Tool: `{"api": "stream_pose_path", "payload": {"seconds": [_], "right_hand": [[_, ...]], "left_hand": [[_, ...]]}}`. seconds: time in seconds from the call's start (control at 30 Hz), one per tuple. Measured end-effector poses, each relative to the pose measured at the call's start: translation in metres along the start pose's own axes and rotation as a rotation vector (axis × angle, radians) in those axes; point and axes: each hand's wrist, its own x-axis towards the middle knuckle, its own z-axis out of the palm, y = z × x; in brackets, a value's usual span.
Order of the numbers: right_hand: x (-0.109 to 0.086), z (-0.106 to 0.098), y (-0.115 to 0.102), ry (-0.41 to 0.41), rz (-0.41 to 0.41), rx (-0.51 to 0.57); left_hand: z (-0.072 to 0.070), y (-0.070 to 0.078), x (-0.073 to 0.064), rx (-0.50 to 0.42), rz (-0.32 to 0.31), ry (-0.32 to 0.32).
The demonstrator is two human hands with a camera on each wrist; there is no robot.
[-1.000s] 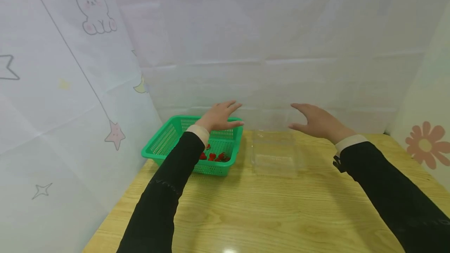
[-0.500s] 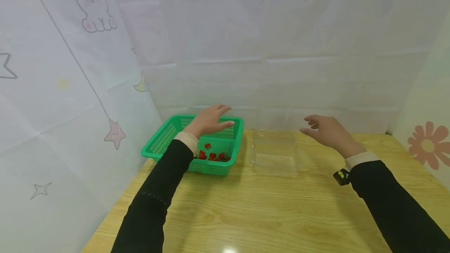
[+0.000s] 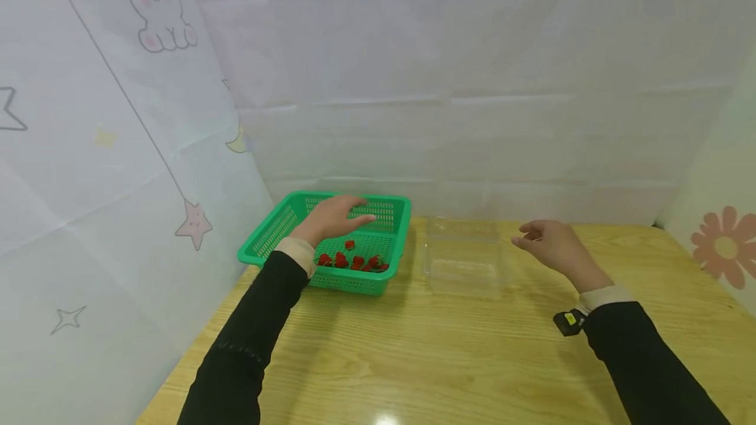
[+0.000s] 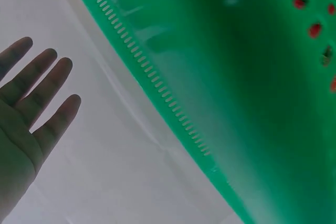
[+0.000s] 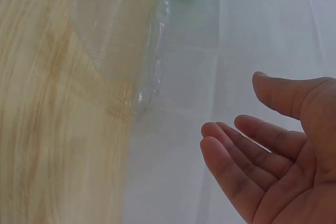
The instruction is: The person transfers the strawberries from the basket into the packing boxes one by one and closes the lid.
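Note:
My left hand [image 3: 332,218] hovers over the green plastic basket [image 3: 392,274], its fingers spread and holding nothing. Several small red strawberries [image 3: 340,260] lie on the basket's floor, mostly toward the near side; the left wrist view catches a few red strawberries [image 4: 314,30] at its right edge. To the right of the basket stands a clear plastic box [image 3: 463,274], see-through and hard to make out. Beyond that box's right side, my right hand [image 3: 555,245] hangs in the air with loosely bent fingers. In the right wrist view no object touches its palm or fingers.
All of this stands on a light wooden table [image 3: 449,359]. A pale cloth backdrop [image 3: 502,84] rises behind the table's far edge, and printed cloth walls [image 3: 118,228] with a rabbit, stars and a flower close in both sides.
The left hand has moved left and lower over the basket, uncovering more strawberries. My right hand has drifted right, away from the clear box, and dropped lower, its fingers bending more.

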Motion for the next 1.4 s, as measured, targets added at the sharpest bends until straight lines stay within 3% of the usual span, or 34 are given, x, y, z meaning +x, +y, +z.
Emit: {"api": "stream_pose_path", "payload": {"seconds": [0.37, 0.6, 0.9, 1.4], "right_hand": [[-0.022, 0.021, 0.007, -0.069, 0.113, 0.135], [-0.027, 0.032, 0.008, -0.082, 0.150, 0.171], [-0.031, 0.043, 0.012, -0.108, 0.204, 0.221], [-0.030, 0.049, 0.013, -0.103, 0.254, 0.303]], "left_hand": [[0.012, -0.022, -0.018, -0.063, -0.081, -0.053], [0.020, -0.044, -0.033, -0.086, -0.162, -0.079], [0.022, -0.068, -0.045, -0.072, -0.283, -0.163], [0.026, -0.088, -0.056, -0.092, -0.405, -0.288]]}}
